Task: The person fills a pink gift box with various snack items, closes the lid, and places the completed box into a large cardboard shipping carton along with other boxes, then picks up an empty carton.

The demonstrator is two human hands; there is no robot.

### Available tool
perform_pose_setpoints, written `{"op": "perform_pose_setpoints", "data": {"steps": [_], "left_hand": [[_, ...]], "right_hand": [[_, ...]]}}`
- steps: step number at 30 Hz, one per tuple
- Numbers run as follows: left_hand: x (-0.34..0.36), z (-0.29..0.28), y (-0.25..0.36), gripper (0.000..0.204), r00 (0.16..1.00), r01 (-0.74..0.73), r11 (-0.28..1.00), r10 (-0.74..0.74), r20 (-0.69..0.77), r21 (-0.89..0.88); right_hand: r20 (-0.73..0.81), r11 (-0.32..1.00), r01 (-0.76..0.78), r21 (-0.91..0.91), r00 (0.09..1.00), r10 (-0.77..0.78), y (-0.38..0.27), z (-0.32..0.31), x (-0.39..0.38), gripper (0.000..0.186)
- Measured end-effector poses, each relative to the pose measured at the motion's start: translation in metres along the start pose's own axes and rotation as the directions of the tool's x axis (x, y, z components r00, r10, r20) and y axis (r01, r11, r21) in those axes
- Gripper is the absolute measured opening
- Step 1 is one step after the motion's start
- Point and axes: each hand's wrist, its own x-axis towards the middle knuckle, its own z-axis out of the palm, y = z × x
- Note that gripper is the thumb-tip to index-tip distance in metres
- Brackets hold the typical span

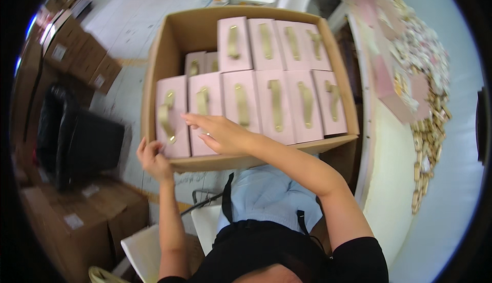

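In front of me stands a large open cardboard carton (179, 24) holding rows of pink gift boxes (242, 101), most with a gold ribbon handle on top. My left hand (155, 159) has its fingers curled over the carton's near left corner, beside the nearest left pink box (171, 114). My right hand (223, 133) reaches across the near row with fingers stretched out, the tips by that box's right edge. Nothing shows in its grasp. Toward the far left of the carton, two pink boxes (195, 60) sit lower than the others.
A long table (392, 165) on the right bears gold-coloured small pieces (430, 134), a heap of wrapped items (423, 52) and an open pink box (387, 86). At left are a black-lined bin (84, 134) and cardboard cartons (77, 52). White chair parts (141, 255) show near me.
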Motion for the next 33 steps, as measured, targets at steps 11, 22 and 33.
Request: {"op": "perform_pose_setpoints", "data": {"steps": [11, 22, 33], "left_hand": [[0.006, 0.015, 0.058, 0.034, 0.968, -0.242, 0.951, 0.223, 0.117, 0.192], [-0.011, 0.029, 0.18, 0.027, 0.908, -0.361, 0.925, 0.377, 0.182, -0.116], [-0.108, 0.141, 0.349, 0.071, -0.036, -0.176, 0.573, 0.809, 0.587, -0.8]], "right_hand": [[-0.867, 0.203, -0.843, -0.497, 0.474, -0.153, 0.016, -0.358, -0.303, 0.057], [-0.862, 0.202, -0.838, -0.506, 0.485, -0.146, -0.026, -0.264, -0.385, 0.029], [-0.893, 0.548, -0.738, -0.393, 0.448, -0.037, -0.165, -0.111, -0.529, 0.031]]}}
